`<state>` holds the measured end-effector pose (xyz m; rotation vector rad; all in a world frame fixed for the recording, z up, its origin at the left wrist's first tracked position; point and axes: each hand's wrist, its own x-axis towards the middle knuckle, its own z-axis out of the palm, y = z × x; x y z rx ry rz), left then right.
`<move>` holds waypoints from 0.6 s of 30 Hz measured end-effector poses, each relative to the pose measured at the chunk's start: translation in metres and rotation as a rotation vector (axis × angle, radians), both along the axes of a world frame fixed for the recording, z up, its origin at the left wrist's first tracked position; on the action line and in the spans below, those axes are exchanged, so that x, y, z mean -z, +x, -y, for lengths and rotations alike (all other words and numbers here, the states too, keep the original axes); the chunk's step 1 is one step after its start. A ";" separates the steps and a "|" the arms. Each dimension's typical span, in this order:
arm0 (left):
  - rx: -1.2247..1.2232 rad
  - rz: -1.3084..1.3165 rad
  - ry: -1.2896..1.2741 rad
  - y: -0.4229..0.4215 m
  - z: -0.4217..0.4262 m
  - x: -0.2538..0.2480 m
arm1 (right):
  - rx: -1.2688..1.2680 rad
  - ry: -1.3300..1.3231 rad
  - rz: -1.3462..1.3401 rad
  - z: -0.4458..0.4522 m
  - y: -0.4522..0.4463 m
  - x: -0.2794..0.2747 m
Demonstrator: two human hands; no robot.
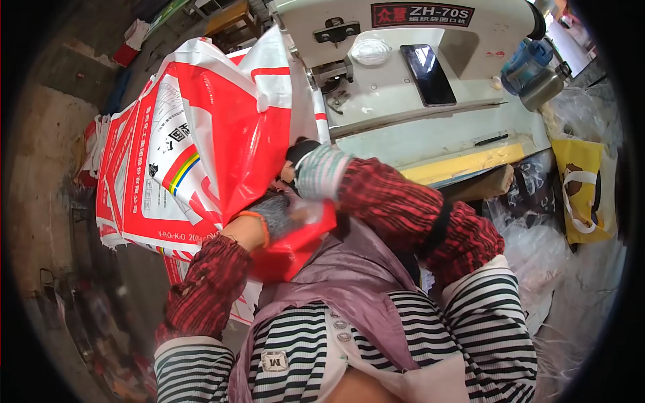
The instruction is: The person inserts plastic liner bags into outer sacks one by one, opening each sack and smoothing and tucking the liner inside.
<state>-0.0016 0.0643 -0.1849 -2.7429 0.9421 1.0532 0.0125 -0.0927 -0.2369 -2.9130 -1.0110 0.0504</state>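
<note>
A stack of red-and-white printed woven bags (178, 151) lies on my left, with a loose red fold hanging toward my lap. My left hand (271, 213), in a grey glove with an orange cuff, is against this lower red fold; its fingers are smeared by motion. Just above it, my right hand (295, 161) wears a dark glove with a pale striped cuff. Its bare fingertips curl in at the bag's edge, closed on the plastic, though the cuff covers part of the hand.
A white bag-hemming sewing machine (420, 47) stands ahead. On its bed are a phone (428, 75) and a coil of white thread (371, 50). A pen (491, 140) lies nearer me. Bottles (527, 67) and a yellow bag (579, 191) are at right.
</note>
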 end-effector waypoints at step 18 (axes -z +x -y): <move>-0.195 0.143 -0.577 0.013 0.035 0.024 | 0.640 1.785 -0.709 -0.016 -0.121 0.047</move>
